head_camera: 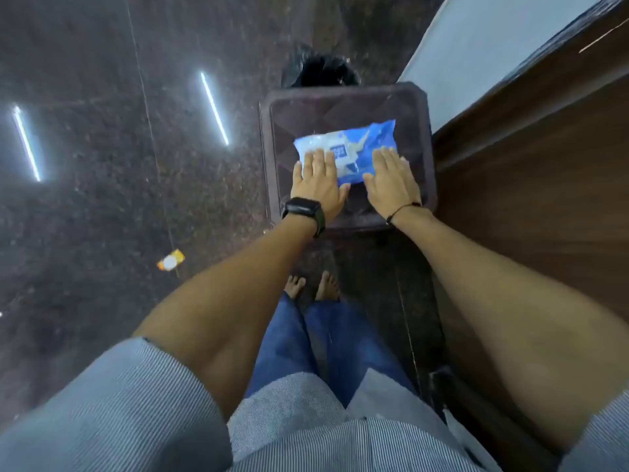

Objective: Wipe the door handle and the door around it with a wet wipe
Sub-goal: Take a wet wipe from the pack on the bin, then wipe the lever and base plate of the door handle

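1. An indoor room or hallway, most likely in a home; which kind cannot be told for sure.
2. The polished dark stone floor (85, 199) reflects long ceiling tube lights.
3. A brown wooden door or panel (544, 199) stands at the right, beside a pale wall (476, 46).
4. A dark plastic stool (347, 100) stands on the floor.
5. The person's bare feet (313, 287) suggest domestic surroundings.

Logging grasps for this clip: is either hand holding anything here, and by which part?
Neither grips. Left hand and right hand lie flat, fingers straight, on the near half of the blue wet-wipe pack lying on the stool.
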A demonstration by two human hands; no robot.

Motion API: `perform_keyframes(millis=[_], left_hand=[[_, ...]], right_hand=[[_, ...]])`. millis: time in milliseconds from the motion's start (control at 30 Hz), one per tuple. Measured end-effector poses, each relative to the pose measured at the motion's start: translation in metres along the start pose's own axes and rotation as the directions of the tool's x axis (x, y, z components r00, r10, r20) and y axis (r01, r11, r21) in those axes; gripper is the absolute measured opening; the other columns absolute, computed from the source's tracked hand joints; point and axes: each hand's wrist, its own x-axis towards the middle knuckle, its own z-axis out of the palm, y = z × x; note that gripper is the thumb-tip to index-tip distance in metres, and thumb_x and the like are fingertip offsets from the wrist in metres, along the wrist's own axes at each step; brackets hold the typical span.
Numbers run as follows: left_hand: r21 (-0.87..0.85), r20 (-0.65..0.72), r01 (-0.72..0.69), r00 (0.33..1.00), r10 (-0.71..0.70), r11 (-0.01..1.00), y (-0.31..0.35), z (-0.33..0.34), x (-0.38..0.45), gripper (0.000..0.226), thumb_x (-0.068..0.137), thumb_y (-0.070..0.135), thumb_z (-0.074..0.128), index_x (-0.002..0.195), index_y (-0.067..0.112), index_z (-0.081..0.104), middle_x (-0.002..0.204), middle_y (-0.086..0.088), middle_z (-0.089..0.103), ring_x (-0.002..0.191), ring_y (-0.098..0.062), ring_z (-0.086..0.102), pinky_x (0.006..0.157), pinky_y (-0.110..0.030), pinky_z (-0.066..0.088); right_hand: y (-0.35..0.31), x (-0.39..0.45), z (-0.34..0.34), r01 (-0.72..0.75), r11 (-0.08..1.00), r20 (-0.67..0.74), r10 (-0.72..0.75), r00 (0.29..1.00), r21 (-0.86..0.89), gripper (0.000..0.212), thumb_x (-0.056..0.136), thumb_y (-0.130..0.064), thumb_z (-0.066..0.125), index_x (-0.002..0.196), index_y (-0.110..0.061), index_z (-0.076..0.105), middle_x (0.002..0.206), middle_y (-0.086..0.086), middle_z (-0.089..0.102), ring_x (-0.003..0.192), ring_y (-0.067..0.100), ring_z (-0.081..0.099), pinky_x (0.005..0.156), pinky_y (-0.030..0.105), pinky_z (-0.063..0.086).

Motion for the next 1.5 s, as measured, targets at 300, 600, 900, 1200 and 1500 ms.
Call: perform_keyframes(millis=[300,600,900,1200,1500], left_hand=[[0.108,-0.065,-0.125,0.989,0.133,0.986,0.005,0.017,0.016,0.059,0.088,0.019,0.042,0.140,0.006,0.016,0.150,-0.022,0.013,0.139,-0.038,0.009,0.112,-0.051,0.011],[0.148,0.017,-0.206,0.978,0.206,0.967,0.002,0.015,0.011,0.053,0.088,0.019,0.043,0.137,0.010,0.026,0.152,-0.022,0.008,0.139,-0.038,0.006,0.110,-0.056,0.012],[-0.192,-0.008,-0.026,1.000,0.025,0.981,0.022,-0.039,0.005,0.048,0.084,0.012,0.050,0.129,0.002,0.036,0.134,-0.022,0.039,0.126,-0.037,0.034,0.102,-0.046,0.033],[-0.943,0.272,0.185,0.909,0.317,0.277,0.130,-0.131,-0.019,0.025,0.088,0.003,0.038,0.087,0.012,0.061,0.080,-0.008,0.067,0.060,-0.019,0.067,0.049,-0.028,0.055],[-0.875,0.447,0.098,0.540,0.713,0.475,0.306,-0.111,-0.091,0.008,0.087,0.008,0.053,0.088,0.007,0.061,0.071,-0.001,0.070,0.068,-0.012,0.065,0.066,-0.024,0.052]], right_hand=[[-0.010,0.059,-0.014,0.010,0.995,-0.106,0.001,0.994,0.101,0.049,0.089,-0.002,0.044,0.137,-0.012,0.041,0.134,0.016,0.047,0.121,0.037,0.040,0.094,0.044,0.040],[-0.014,0.055,-0.042,-0.021,0.942,-0.277,0.120,0.953,0.335,0.020,0.085,0.000,0.044,0.093,0.001,0.062,0.101,0.019,0.064,0.095,0.031,0.056,0.075,0.037,0.042],[-0.019,0.012,-0.130,0.119,0.274,-0.243,0.483,0.841,0.954,0.032,0.081,0.003,0.045,0.061,-0.023,0.046,0.057,-0.004,0.046,0.055,0.016,0.049,0.054,0.025,0.042],[0.023,-0.078,-0.158,0.068,0.285,-0.274,0.787,0.553,0.956,0.016,0.079,-0.002,0.052,0.079,-0.017,0.051,0.075,-0.001,0.058,0.070,0.014,0.057,0.063,0.022,0.043],[0.131,-0.256,-0.175,0.120,0.076,-0.080,0.996,0.026,0.990,0.030,0.076,0.002,0.050,0.061,-0.024,0.047,0.070,-0.007,0.056,0.072,0.020,0.059,0.064,0.028,0.048]])
